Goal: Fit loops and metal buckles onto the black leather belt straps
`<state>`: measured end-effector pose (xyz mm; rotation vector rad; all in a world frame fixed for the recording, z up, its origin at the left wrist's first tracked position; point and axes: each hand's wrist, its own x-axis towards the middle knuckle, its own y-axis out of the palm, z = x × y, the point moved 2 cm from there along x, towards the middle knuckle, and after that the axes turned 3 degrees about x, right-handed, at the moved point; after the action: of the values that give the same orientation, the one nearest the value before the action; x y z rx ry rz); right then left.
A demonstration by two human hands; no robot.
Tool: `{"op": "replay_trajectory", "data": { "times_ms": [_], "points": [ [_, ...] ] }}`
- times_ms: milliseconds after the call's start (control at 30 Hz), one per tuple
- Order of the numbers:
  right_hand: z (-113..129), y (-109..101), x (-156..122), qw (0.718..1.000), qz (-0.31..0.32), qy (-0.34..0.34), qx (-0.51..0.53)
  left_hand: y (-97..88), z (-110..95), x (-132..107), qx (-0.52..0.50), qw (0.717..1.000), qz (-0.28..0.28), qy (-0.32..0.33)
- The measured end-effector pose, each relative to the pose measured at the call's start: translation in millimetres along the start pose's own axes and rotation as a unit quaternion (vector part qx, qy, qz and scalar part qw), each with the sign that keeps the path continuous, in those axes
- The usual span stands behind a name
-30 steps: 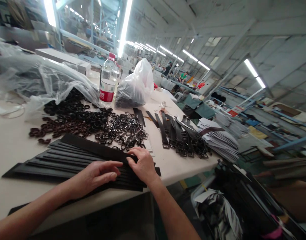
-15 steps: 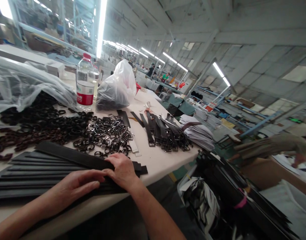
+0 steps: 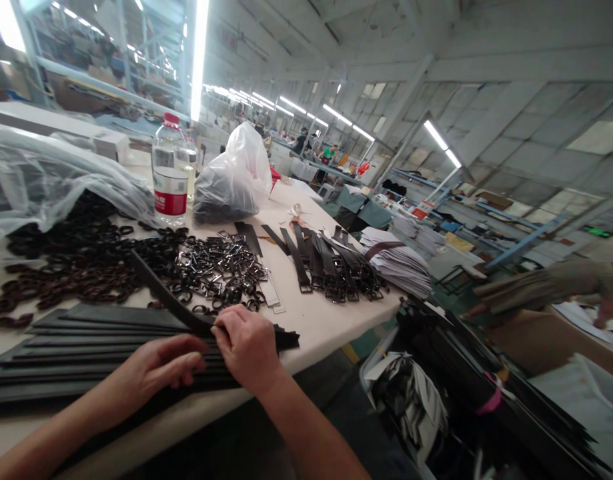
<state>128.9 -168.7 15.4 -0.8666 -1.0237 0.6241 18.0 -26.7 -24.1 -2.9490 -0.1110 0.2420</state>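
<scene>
My right hand (image 3: 249, 343) is closed on a black belt strap (image 3: 163, 297), whose free end curves up and away to the left. Beneath it, a fanned stack of black straps (image 3: 96, 340) lies along the table's near edge. My left hand (image 3: 159, 367) is over that stack, its fingers loosely bent and apart from the thumb, with nothing seen in it. Past the hands lie a heap of shiny metal buckles (image 3: 221, 263) and a pile of black loops (image 3: 111, 243). Brown loops (image 3: 66, 283) are spread at the left.
A water bottle (image 3: 170, 170) and a filled plastic bag (image 3: 236, 177) stand at the back. Buckled straps (image 3: 331, 267) and a stack of white sheets (image 3: 396, 263) lie to the right. Beyond the table edge are a bin of scraps (image 3: 406, 400) and a bending person (image 3: 541, 290).
My right hand has taken hold of the top strap, and its far end has risen off the stack and bent upward. My left hand has shifted slightly, its fingers curling more.
</scene>
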Motion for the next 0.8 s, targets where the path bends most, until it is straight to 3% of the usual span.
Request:
{"op": "replay_trajectory", "data": {
  "times_ms": [133, 233, 367, 567, 800],
  "points": [
    [3.0, -22.3, -10.5, 0.995, -0.062, -0.080, 0.000, -4.0, -0.8, 0.6, -0.145, 0.986, -0.079, -0.034],
    [2.7, -35.9, -26.3, 0.989, -0.066, -0.134, 0.011, -11.8, -3.6, -2.3, -0.270, 0.950, -0.138, -0.070],
    [-1.6, -55.2, -52.7, 0.978, -0.062, -0.195, 0.023, -29.6, -13.4, -14.0, -0.359, 0.914, -0.169, -0.083],
    [-22.2, -77.0, -85.2, 0.978, -0.083, -0.191, -0.004, -48.6, -24.7, -40.0, -0.354, 0.900, -0.250, -0.041],
    [-40.8, -80.5, -108.9, 0.987, -0.085, -0.134, -0.018, -30.6, -25.6, -57.1, -0.323, 0.908, -0.253, -0.081]
  ]
}}
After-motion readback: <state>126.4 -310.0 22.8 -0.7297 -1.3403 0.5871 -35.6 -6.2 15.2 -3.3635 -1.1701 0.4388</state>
